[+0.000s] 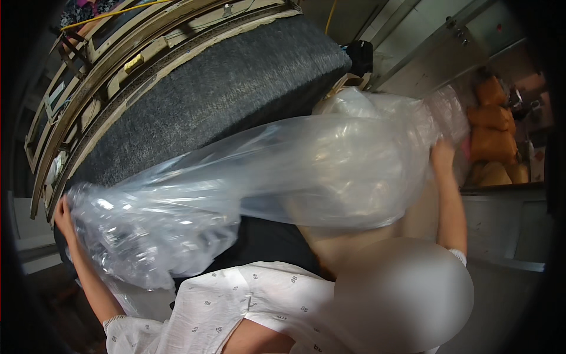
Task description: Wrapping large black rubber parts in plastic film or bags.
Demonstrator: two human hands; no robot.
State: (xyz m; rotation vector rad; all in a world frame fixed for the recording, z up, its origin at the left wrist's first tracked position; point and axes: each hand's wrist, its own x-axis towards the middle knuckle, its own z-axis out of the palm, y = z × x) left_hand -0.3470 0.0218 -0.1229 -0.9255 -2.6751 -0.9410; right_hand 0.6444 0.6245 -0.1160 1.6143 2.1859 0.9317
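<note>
The left hand (pixel 63 217) grips clear plastic sheeting (pixel 295 159) spanning from its fingers to the right hand (pixel 443 156), whose blurred hold cannot be told, and uneven pulling could tear it.

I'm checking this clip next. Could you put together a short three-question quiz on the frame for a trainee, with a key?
1. Multiple choice: what does the left hand hold?
A) a wooden slat
B) clear plastic
C) a length of yellow cord

2. True or false: the shirt the person wears is plain black.

3. Open: in the picture, on which side of the right hand do the stacked orange-brown bundles appear?

Key:
1. B. Its folds run together toward that hand.
2. False. It is a white shirt with small dark marks.
3. To the right.
</note>
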